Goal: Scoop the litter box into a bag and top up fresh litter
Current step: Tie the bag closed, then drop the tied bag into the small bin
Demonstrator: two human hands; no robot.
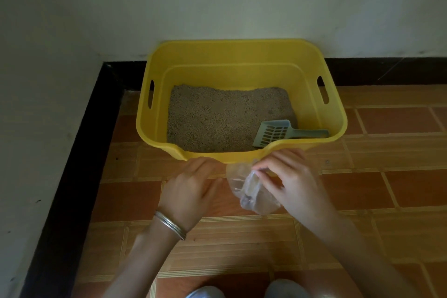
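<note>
Opening the clear plastic bag (251, 189) is the step in hand, judging by how the hands meet just below the near rim of the yellow litter box (242, 55), a little right of the frame's centre. The right hand (292, 181) has its grip closed in a pinch on the bag's crumpled upper edge, fingertips curled in tight. The left hand (193, 184), with bangles (170, 225) at the wrist, sits just beside the bag with fingers bent loosely; whether it touches the plastic or has hold of anything I cannot tell.

The bag looks collapsed, its mouth not yet spread. To do this well, the two layers at the rim probably need rubbing apart between thumb and finger, then the left hand should take the opposite edge so the mouth is held wide and low, close to the box, so clumps drop straight in rather than onto the tiled floor (387, 189).

The grey-green slotted scoop (278, 133) lies inside the box at its lower right corner, blade on the litter (217, 121), handle toward the right wall. No fresh litter supply is in view.
</note>
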